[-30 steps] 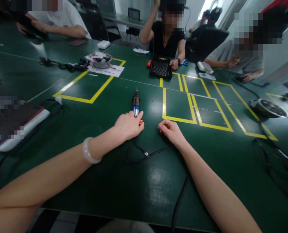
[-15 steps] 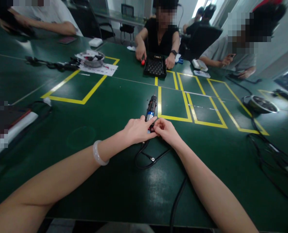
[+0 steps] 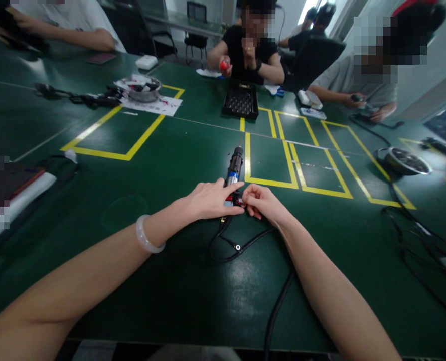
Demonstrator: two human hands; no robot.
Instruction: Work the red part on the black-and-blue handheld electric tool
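Note:
A slim cylindrical tool, seemingly an electric screwdriver [image 3: 235,163], lies on the green table with its thin tip pointing away from me. Its body is black with a silver and blue band, and red and dark parts show at the near end. My left hand [image 3: 213,199] rests over that near end, thumb and forefinger on either side, holding it down. My right hand [image 3: 262,203] is closed in a pinch at the right of those parts; what lies between its fingertips is too small to make out. A black cable [image 3: 223,259] with a metal ring terminal [image 3: 238,247] loops toward me.
Yellow tape [image 3: 271,183] marks rectangles on the table. Across from me, a person handles a red object [image 3: 225,65] behind a black tray [image 3: 241,105]. A metal bowl [image 3: 143,93] sits on paper at left; another bowl [image 3: 407,160] and loose cables [image 3: 403,235] lie right.
My right hand has shifted slightly right, uncovering the red and dark parts at the tool's near end. Across the table, the person has lifted the red object and both hands off the tray.

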